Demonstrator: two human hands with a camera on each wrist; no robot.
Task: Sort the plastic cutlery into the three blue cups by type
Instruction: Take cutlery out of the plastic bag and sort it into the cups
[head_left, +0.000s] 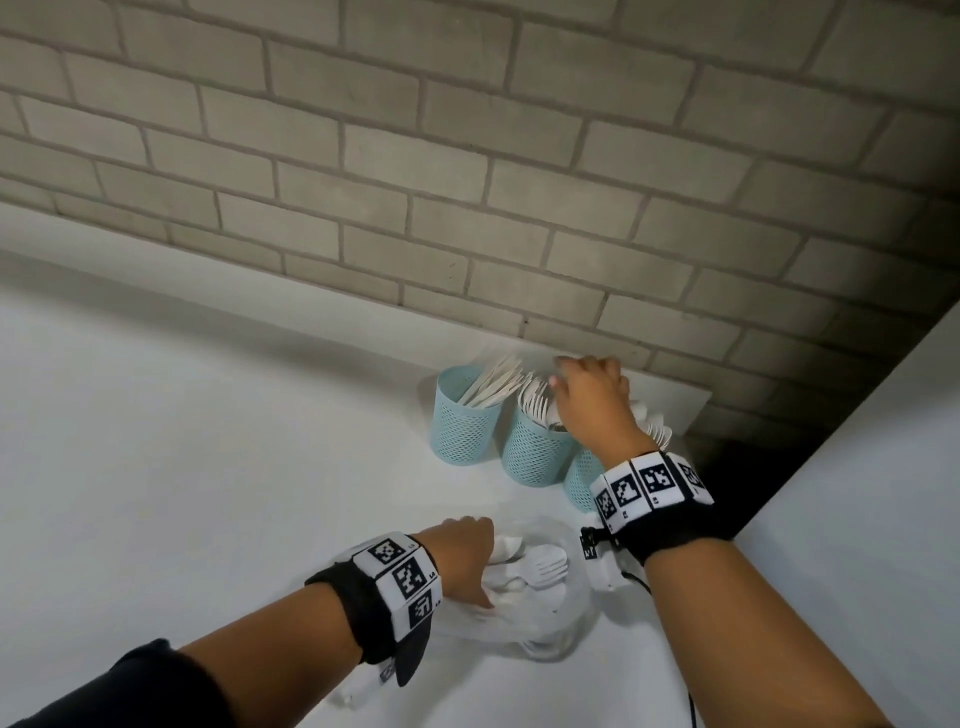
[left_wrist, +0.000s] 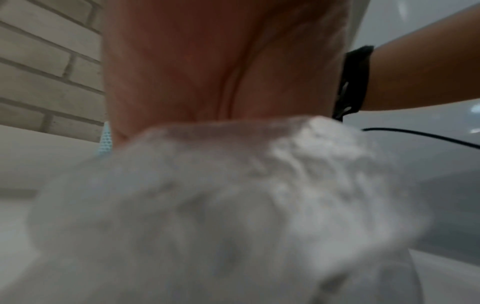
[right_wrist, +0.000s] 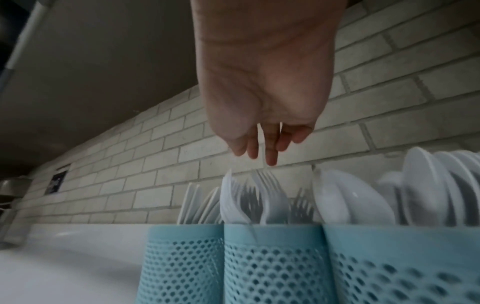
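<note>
Right hand (right_wrist: 262, 98) hangs loose-fingered over the middle perforated blue cup (right_wrist: 272, 261) of white plastic forks (right_wrist: 249, 201); left hand (head_left: 462, 556) grips bagged cutlery (head_left: 540, 564) on the counter (head_left: 208, 467). Risk: knocking those crowded cups over.

Three blue cups (head_left: 524, 441) in a tight row at the far right corner of the white counter (head_left: 182, 467), touching or nearly so, no gap for fingers between. Crammed with upright white cutlery: knives (right_wrist: 197, 205) in the left cup, forks (right_wrist: 257, 197) in the middle, spoons (right_wrist: 348, 201) in the right. Brick wall (head_left: 467, 182) close behind, white side panel (head_left: 857, 493) close on the right. Open only from above and from the near side. Right hand (head_left: 592, 400) above the middle cup, fingers loosely pointing down. Near edge taken up by a clear bag (head_left: 545, 613) with loose cutlery under the left hand (head_left: 462, 561). Broad bare counter to the left.
</note>
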